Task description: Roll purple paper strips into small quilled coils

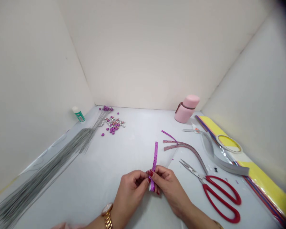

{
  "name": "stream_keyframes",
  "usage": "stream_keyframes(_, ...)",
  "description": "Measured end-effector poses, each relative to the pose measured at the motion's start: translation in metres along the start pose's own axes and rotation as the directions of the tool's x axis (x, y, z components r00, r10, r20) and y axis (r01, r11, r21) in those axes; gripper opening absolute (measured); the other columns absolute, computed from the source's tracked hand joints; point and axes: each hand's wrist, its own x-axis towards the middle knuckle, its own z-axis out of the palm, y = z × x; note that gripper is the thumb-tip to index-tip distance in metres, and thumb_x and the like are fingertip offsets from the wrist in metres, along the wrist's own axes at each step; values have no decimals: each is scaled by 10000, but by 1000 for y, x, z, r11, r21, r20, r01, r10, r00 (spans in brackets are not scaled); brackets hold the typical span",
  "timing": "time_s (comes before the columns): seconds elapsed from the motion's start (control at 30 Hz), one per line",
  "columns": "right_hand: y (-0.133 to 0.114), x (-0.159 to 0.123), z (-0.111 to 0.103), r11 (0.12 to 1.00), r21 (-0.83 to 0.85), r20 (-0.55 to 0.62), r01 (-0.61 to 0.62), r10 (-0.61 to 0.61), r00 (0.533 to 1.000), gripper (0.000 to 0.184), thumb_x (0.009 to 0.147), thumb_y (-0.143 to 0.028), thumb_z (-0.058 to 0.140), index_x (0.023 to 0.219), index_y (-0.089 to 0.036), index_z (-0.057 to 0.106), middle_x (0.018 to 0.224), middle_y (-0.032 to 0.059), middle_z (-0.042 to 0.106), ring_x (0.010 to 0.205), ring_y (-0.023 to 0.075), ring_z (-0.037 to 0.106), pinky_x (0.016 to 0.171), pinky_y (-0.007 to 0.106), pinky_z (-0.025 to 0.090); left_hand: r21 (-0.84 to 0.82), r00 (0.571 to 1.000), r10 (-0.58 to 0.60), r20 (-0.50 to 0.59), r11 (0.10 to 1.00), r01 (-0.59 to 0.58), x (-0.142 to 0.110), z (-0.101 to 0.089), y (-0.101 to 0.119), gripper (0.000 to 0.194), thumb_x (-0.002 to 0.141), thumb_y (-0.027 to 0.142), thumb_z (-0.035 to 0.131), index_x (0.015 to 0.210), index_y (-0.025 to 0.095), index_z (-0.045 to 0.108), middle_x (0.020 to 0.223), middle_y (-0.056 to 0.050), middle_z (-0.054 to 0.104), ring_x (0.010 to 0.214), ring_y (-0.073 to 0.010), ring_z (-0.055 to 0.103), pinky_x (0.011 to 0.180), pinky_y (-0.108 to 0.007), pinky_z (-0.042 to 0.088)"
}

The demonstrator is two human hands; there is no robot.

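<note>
Between my two hands, low in the middle of the view, is a purple paper strip [155, 156] with dark dots. Its long end points up and away, and its lower part is looped at my fingertips. My left hand [134, 188] pinches the strip at the loop from the left. From the right, my right hand [169, 187] pinches it with thumb and fingers. The fingertips of both hands meet there and partly hide the fold. Several small purple, pink and silver folded stars [114, 124] lie farther back on the table.
Red-handled scissors [211, 187] lie open at right, beside dotted pink strips [181, 144] and silver strips [216, 159]. A tape roll [229, 143] rests on yellow paper packs [264, 183]. A pink flask [186, 109] stands behind. Wires [50, 170] and a glue stick [78, 114] are left.
</note>
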Motion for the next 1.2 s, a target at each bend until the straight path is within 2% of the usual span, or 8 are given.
stream_keyframes(0.1,-1,1,-2,999,-2,-29,41,-41,999,271,747,-345,613,593,-135,539,465,-55,458,426,50,373,423,174,270,111,1000,22,16,994,-23,-2,0,0,193,803,168,465,687,157,619,671,-17,649,633,-135,571,612,-198,415)
stream_keyframes(0.23,-5,4,-7,993,65,-201,97,-82,976,236,781,-376,566,721,-148,575,488,-62,445,424,49,371,424,168,286,195,997,15,74,980,-29,-5,0,2,194,807,179,457,685,166,608,617,11,590,580,-117,512,552,-185,377)
stream_keyframes(0.37,-6,1,-6,999,31,-46,-16,17,999,305,817,-429,485,698,-153,533,459,-43,485,401,66,411,406,178,294,94,999,-3,52,996,-2,-3,0,8,255,841,235,417,656,158,575,595,9,578,568,-118,508,552,-189,387)
stream_keyframes(0.5,-3,-2,-1,998,-55,24,8,-7,1000,310,796,-427,516,645,-159,482,483,-61,474,367,44,372,379,171,255,6,993,24,113,1000,-25,0,0,10,294,863,236,379,703,158,613,670,-19,650,630,-134,571,634,-208,423)
stream_keyframes(0.67,-2,0,-2,997,-65,23,-37,38,999,346,775,-477,512,634,-163,477,500,-60,479,354,46,374,364,174,251,242,995,101,8,965,-100,-1,-3,1,168,819,185,458,782,170,620,739,-42,664,680,-158,593,654,-228,425)
stream_keyframes(0.8,-2,0,-3,994,-106,-12,7,-9,1000,331,784,-443,522,614,-161,481,462,-60,465,382,58,378,397,183,272,355,981,191,47,914,-195,-3,-6,0,190,810,151,450,791,179,636,739,-43,660,689,-159,584,673,-237,410)
stream_keyframes(0.93,-3,0,-3,994,-76,-125,74,-83,989,289,799,-410,522,648,-165,496,460,-63,458,422,69,391,439,190,293,144,1000,-4,29,990,0,-1,-3,2,162,774,142,469,704,164,613,653,-14,635,612,-137,558,577,-205,416)
stream_keyframes(1.2,-1,0,-1,997,-80,6,-19,19,1000,358,777,-482,510,614,-168,454,479,-58,490,362,53,386,377,173,258,-80,987,-160,34,984,162,3,0,-3,154,777,210,490,683,131,584,635,-33,639,590,-144,564,560,-231,434)
